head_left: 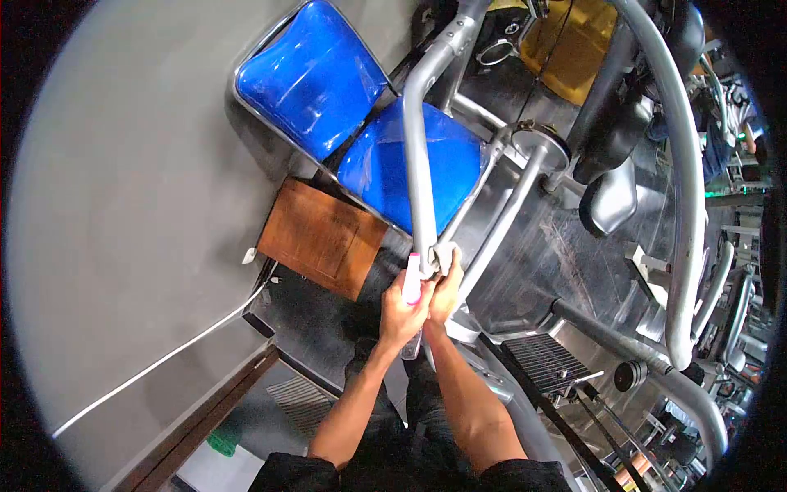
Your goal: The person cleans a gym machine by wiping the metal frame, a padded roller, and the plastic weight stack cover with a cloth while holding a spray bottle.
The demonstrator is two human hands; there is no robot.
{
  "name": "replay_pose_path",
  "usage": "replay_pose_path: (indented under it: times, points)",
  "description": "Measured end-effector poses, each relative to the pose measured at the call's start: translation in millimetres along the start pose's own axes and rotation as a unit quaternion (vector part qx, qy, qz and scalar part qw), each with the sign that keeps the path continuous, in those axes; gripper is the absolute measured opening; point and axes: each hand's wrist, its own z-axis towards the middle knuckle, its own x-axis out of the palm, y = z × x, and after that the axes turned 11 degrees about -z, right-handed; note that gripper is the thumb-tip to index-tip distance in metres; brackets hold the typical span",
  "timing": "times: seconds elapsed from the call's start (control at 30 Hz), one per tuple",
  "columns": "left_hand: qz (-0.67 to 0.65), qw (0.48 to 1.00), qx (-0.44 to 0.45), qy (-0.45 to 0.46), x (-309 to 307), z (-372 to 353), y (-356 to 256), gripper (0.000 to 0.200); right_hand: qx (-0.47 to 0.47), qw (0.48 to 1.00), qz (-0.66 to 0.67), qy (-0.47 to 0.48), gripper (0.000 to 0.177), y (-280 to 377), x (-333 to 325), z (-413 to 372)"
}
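Observation:
My left hand (pixel 400 316) is closed around a spray bottle (pixel 412 283) with a white and pink head. Its clear lower part shows below my fingers. Close beside it, my right hand (pixel 443 300) grips a white cloth (pixel 443 256). The cloth lies against the lower end of a silver metal tube (pixel 416 164) on a gym machine. My two hands touch or nearly touch; the exact contact is hidden.
A blue padded chair (pixel 307 82) stands beyond the tube, with a brown wooden box (pixel 320 234) beside it. To the right are a curved silver bar (pixel 684 189) and a black slatted plate (pixel 545 361). A white cable (pixel 164 365) runs along the grey wall.

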Motion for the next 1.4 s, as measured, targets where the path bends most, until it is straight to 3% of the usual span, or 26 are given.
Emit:
replay_pose_path:
  times: [0.17, 0.27, 0.33, 0.53, 0.67, 0.73, 0.77, 0.9, 1.07, 1.17, 1.27, 1.37, 1.4]
  points:
    - [0.027, 0.999, 0.02, 0.005, -2, 2, 2, 0.013, -0.004, 1.0, -0.025, -0.002, 0.061, 6, -5, -1]
    - [-0.034, 0.998, -0.055, 0.028, -4, -3, -7, 0.013, 0.002, 1.0, -0.023, -0.004, 0.06, 12, -9, 1]
    - [-0.007, 0.999, 0.009, 0.039, -7, -8, -7, 0.013, 0.022, 0.999, -0.03, -0.001, 0.058, 10, -6, 1]
    - [-0.023, 0.995, 0.043, 0.09, -23, -22, -10, 0.02, 0.024, 1.0, -0.018, -0.009, 0.057, 6, -3, -1]
    - [-0.021, 0.996, 0.012, 0.091, -45, -30, -13, 0.021, -0.136, 0.978, -0.151, 0.05, 0.075, 6, -13, -10]
    - [-0.043, 0.994, -0.035, 0.096, -62, -33, -14, 0.017, -0.17, 0.951, -0.245, 0.08, 0.078, 20, -18, -6]
    - [-0.038, 0.993, -0.043, 0.105, -72, -34, -16, 0.019, -0.163, 0.956, -0.231, 0.072, 0.08, 19, -12, -4]
    - [-0.032, 0.99, -0.096, 0.094, -102, -33, -18, 0.02, -0.17, 0.945, -0.267, 0.077, 0.08, 46, 1, 34]
    - [-0.007, 0.988, -0.09, 0.127, -131, -21, -21, 0.021, -0.187, 0.937, -0.293, 0.019, 0.076, 100, 62, 152]
    - [-0.026, 0.986, -0.105, 0.124, -141, -14, -24, 0.024, -0.181, 0.943, -0.279, 0.0, 0.073, 106, 70, 161]
    - [-0.03, 0.986, -0.091, 0.136, -141, -5, -28, 0.024, -0.218, 0.927, -0.303, 0.029, 0.069, 81, 41, 113]
    - [-0.044, 0.985, -0.083, 0.145, -134, -2, -39, 0.023, -0.162, 0.945, -0.273, 0.078, 0.079, 47, 3, 36]
    - [-0.046, 0.985, -0.083, 0.147, -134, -2, -38, 0.023, -0.155, 0.932, -0.317, 0.085, 0.076, 39, -7, 12]
